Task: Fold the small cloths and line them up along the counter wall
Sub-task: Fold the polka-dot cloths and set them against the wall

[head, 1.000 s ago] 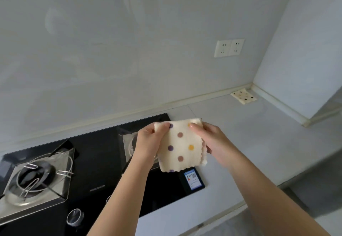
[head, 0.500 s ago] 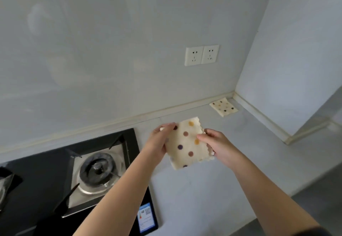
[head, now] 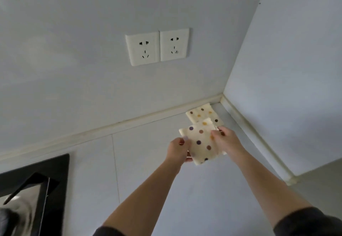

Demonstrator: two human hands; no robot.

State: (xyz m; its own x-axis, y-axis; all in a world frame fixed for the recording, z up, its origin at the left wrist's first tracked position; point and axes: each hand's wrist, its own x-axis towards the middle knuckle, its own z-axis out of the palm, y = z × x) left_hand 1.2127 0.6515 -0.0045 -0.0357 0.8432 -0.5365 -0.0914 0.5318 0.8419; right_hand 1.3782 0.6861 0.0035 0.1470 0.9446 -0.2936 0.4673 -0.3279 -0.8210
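Black hob edge [head: 33, 176] sits far left. Your left hand [head: 178, 149] and right hand [head: 224, 140] pinch the folded dotted cloth [head: 201, 141] above the counter [head: 148, 161]. One folded cloth [head: 204, 113] already lies in the corner against the wall; this one needs placing beside it.

Matt dotted cloth [head: 200, 141], glossy hob [head: 33, 189]

One cloth [head: 203, 113] lies on the table [head: 148, 161] in the far right corner, against the back wall [head: 92, 87]. A second cloth [head: 200, 141] is just in front of it, between the left hand [head: 178, 149] and right hand [head: 226, 140]. The sockets [head: 157, 47] sit on the wall above; the stove [head: 33, 189] is at the near left.
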